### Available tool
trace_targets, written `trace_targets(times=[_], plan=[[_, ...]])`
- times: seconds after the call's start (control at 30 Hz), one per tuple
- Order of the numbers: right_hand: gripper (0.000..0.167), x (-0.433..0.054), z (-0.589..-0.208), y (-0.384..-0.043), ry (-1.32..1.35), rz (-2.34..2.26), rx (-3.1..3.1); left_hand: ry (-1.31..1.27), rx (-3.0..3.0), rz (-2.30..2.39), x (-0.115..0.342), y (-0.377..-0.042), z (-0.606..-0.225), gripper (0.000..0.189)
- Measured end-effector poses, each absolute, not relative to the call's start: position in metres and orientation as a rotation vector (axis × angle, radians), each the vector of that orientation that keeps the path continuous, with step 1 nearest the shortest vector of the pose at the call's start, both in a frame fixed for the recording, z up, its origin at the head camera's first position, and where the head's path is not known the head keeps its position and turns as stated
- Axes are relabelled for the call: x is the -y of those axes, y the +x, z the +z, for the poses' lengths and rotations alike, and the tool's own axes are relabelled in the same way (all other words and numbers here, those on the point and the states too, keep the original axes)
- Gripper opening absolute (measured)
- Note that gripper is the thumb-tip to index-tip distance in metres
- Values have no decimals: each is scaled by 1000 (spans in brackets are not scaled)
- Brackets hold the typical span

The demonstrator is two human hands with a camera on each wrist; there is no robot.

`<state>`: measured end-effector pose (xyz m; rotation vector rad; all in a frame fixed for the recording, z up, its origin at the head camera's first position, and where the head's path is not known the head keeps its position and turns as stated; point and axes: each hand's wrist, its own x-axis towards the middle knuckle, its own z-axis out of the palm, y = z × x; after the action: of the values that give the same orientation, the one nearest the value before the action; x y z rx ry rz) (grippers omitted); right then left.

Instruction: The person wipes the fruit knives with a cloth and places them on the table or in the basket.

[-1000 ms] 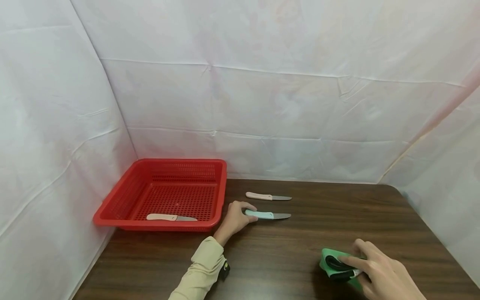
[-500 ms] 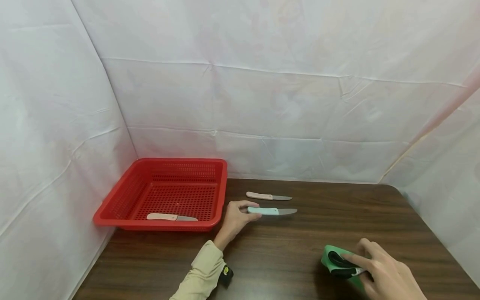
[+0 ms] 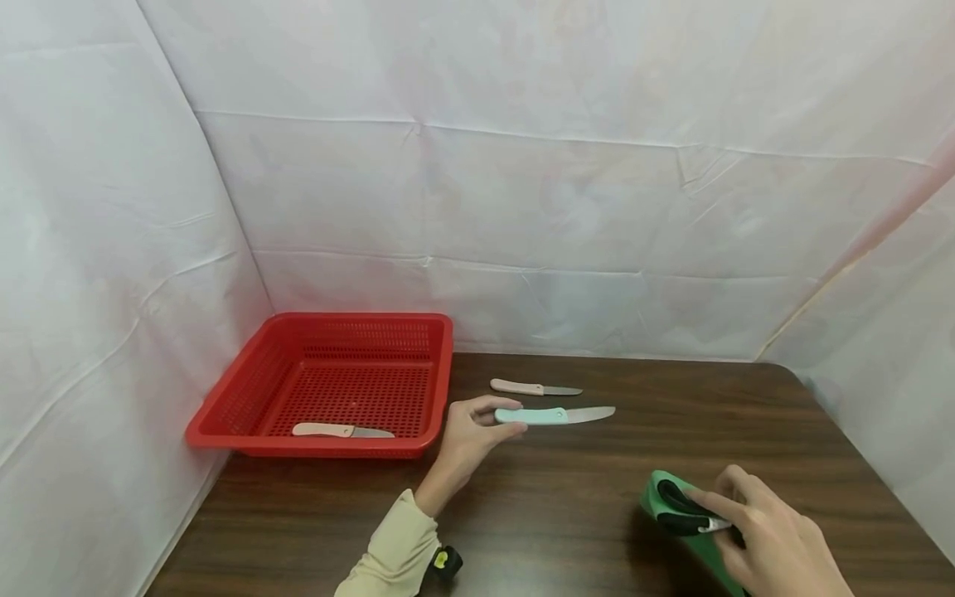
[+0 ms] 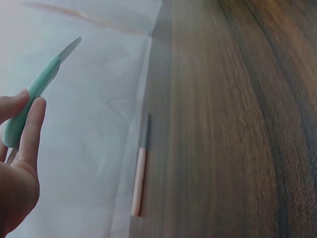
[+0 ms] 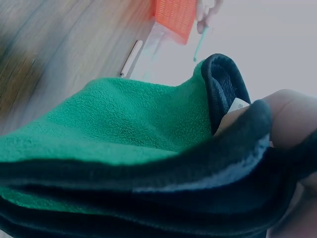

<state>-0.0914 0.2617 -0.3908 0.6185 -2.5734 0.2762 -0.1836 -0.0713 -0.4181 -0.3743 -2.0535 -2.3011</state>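
Note:
My left hand (image 3: pixel 468 439) pinches the handle of a light blue-green knife (image 3: pixel 533 416) between thumb and fingers, its blade pointing right, raised above the table. The left wrist view shows the same knife (image 4: pixel 37 89) tilted, blade upward. At the lower right, my right hand (image 3: pixel 776 531) grips a folded green cloth (image 3: pixel 690 531) with black edging. Close up in the right wrist view, the cloth (image 5: pixel 133 114) is fuzzy, and a small white tag (image 5: pixel 238 104) shows by the fingers. A pink-handled knife (image 3: pixel 517 386) lies on the table behind the left hand.
A red perforated basket (image 3: pixel 321 448) stands at the left, with a pale-handled knife (image 3: pixel 322 429) lying inside near its front wall. White sheeting (image 3: pixel 537 166) hangs behind and on both sides of the dark wooden table (image 3: pixel 567 514).
My left hand has lifted the blue-green knife off the table and shifted it slightly right. My right hand has raised the green cloth a little, and more of it now shows hanging below.

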Motion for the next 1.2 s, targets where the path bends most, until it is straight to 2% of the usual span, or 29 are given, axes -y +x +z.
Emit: trace_targets(times=[0.4, 0.73, 1.2], plan=[[45, -255, -376, -94, 521, 344, 2562, -321, 2048, -2346, 81, -158, -419, 34], [41, -245, -362, -97, 520, 368, 2488, -399, 2012, -2344, 91, -133, -411, 32], [38, -213, -340, -98, 720, 405, 2367, -373, 2029, -2426, 97, -108, -408, 32]])
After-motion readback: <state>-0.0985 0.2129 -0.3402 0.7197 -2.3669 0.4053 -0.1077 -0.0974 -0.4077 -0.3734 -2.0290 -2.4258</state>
